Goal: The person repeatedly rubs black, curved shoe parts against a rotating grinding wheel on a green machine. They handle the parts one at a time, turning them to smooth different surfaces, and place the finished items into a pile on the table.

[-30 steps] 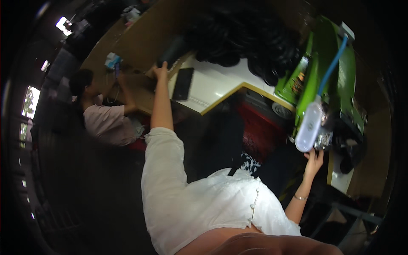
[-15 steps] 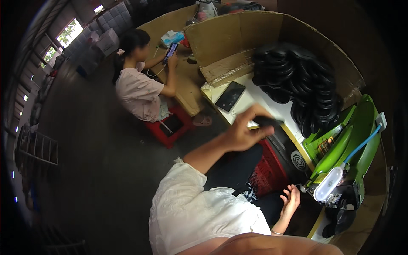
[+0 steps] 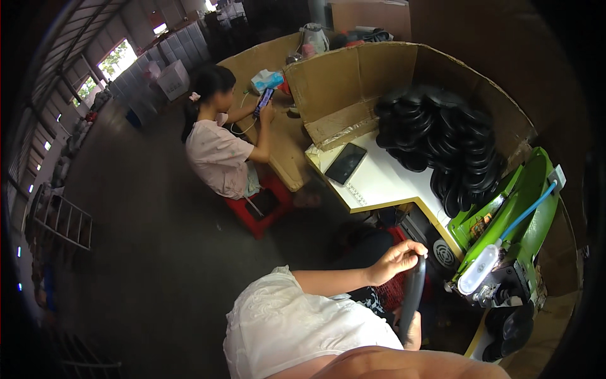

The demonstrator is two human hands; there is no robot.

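Note:
In front of my lap a glossy black curved piece (image 3: 412, 290) stands nearly upright; its exact kind I cannot make out. My left hand (image 3: 399, 260) pinches its upper end between thumb and fingers. At the lower end my right hand (image 3: 414, 332) grips it, most of the fingers hidden behind it. To the right is a green machine (image 3: 524, 208) with a white lamp (image 3: 480, 268) on a blue cable. A big heap of similar black curved pieces (image 3: 442, 145) lies on the white tabletop (image 3: 385, 183), beyond my hands.
A dark phone (image 3: 346, 163) lies on the tabletop's left part. Tall cardboard walls (image 3: 353, 76) surround the table. At the left, a person (image 3: 218, 151) sits on a red stool (image 3: 255, 211), holding a phone. Round black pieces (image 3: 508, 331) sit below the machine.
My left hand has come back from the table edge toward my lap with a black piece. My right hand, open before, now grips its lower end. The view has shifted slightly.

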